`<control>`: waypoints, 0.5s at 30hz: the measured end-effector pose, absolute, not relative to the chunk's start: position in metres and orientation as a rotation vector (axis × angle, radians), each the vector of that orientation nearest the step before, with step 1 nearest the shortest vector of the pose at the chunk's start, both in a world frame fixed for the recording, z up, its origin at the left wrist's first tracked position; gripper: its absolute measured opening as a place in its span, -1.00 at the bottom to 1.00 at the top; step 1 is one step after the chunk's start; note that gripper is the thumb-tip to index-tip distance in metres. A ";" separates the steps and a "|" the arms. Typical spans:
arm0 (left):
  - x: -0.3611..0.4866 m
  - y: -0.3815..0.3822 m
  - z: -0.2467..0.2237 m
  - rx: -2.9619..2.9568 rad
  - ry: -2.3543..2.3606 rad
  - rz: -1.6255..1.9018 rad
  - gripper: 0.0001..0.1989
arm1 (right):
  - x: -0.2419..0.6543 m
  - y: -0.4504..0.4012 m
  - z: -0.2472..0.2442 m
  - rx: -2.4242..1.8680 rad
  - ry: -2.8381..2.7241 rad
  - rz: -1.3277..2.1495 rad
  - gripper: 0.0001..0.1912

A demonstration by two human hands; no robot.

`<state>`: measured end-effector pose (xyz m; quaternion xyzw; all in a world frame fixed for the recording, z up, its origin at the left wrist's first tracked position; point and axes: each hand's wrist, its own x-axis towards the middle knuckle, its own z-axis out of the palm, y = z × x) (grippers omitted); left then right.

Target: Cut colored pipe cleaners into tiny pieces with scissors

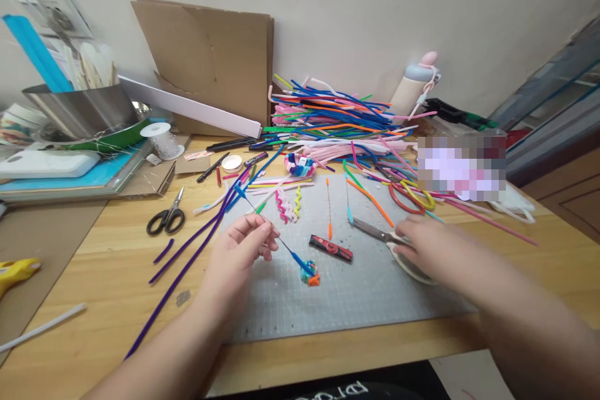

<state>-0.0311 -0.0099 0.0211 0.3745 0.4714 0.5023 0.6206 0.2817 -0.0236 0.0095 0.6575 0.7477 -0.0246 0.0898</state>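
Note:
My left hand [241,247] pinches a blue pipe cleaner [300,260] by its bare wire middle; blue fuzz stays on both ends. Its lower end is over a small heap of teal and orange fluff [313,282] on the grey cutting mat [290,315]. My right hand [422,240], slightly blurred, has its fingers on the handles of pale-handled scissors [370,229], whose blades point left across the mat. Between the hands lie an orange pipe cleaner [330,229] with a bare middle, a light-blue one [349,214] and a small black-and-red bar [330,249].
A heap of coloured pipe cleaners [332,115] lies against the wall, beside a bottle [412,87]. Black scissors [166,219] and long purple pipe cleaners [187,250] are at left. Behind stand cardboard sheets [210,69] and a metal bowl [87,112]. Curled pieces [287,205] sit on the mat.

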 end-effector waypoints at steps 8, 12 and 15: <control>-0.029 -0.017 0.024 0.780 0.956 1.073 -0.82 | 0.315 -0.045 -0.023 2.113 2.457 -0.338 -0.77; -0.029 -0.018 0.026 0.734 0.885 1.043 -0.83 | 0.319 -0.047 -0.018 2.115 2.407 -0.377 -0.84; -0.029 -0.015 0.026 0.722 0.830 1.006 -0.82 | 0.323 -0.052 -0.012 2.056 2.371 -0.418 -0.88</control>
